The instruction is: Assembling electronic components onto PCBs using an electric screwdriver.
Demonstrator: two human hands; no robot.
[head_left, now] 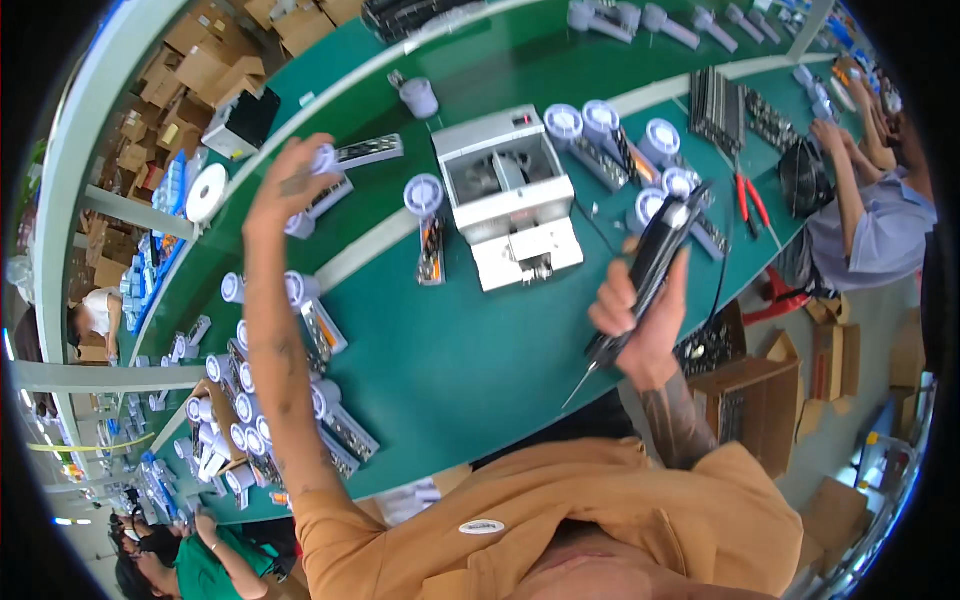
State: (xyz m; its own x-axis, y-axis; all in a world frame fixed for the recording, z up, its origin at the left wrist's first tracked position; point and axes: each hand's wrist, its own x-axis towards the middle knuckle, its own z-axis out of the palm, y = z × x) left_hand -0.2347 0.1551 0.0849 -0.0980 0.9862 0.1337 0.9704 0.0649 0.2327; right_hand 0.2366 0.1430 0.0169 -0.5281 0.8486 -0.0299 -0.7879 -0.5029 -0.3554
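My right hand point(645, 315) grips a black electric screwdriver point(660, 255), whose long thin bit points down and left above the green bench point(470, 370). My left hand point(290, 190) reaches out to the far left, its fingers closed around the round head of a lavender plastic unit point(368, 151) with an open rectangular body. Beside that hand lies a second lavender unit point(330, 197). Between my hands stands a white-and-grey screw feeder machine point(505, 180). Just left of it rests another unit point(424, 196) with exposed parts in its body.
Many lavender units point(345, 435) crowd the bench at left, and several more point(600, 120) lie right of the machine. Red-handled pliers point(752, 205) lie at the right. A co-worker point(865, 215) sits beyond them. Cardboard boxes point(750, 400) stand on the floor at right.
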